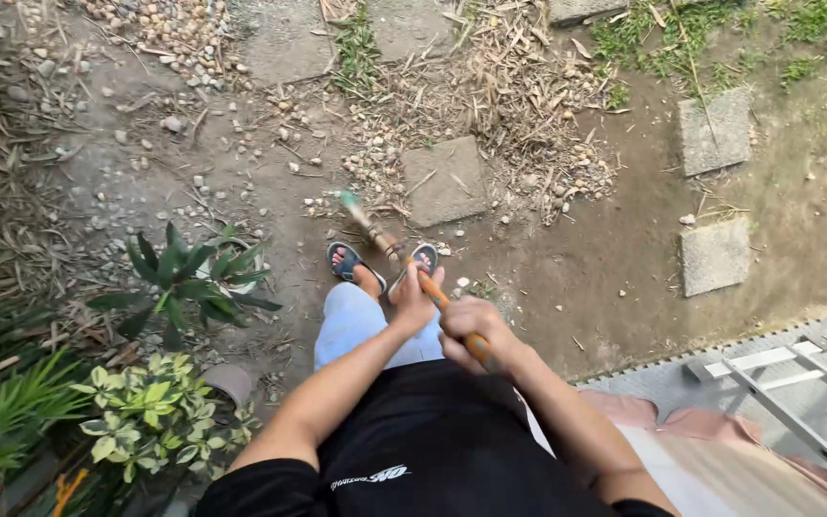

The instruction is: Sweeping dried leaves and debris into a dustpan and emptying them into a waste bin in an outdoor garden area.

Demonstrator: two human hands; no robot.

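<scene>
Below the person's chest, over bare garden soil, a long-handled tool (404, 263) runs slantwise away from the body. Its shaft is orange-brown and slim, and it ends near the ground in a blurred greenish tip just beside a square paving slab (445, 179); what kind of head it carries cannot be told. The left hand (414, 301) is clenched around the shaft farther down its length, and the right hand (472, 332) is clenched around the upper end, closer to the body, so the two fists sit near each other on the same handle. From the fists the shaft passes between the person's two feet in dark sandals (348, 260), above pale trousers, and reaches the soil just beyond the toes.

Around that spot the soil is strewn with pebbles and dry plant litter (519, 91), thickest beyond the slab. Two more square slabs (715, 131) lie well apart to the right, near patches of grass. To the left stand a dark-leaved plant in a pot (189, 278) and a yellow-green leafy shrub (150, 412). At the lower right a pale metal ladder (796, 393) lies on a grey mat.
</scene>
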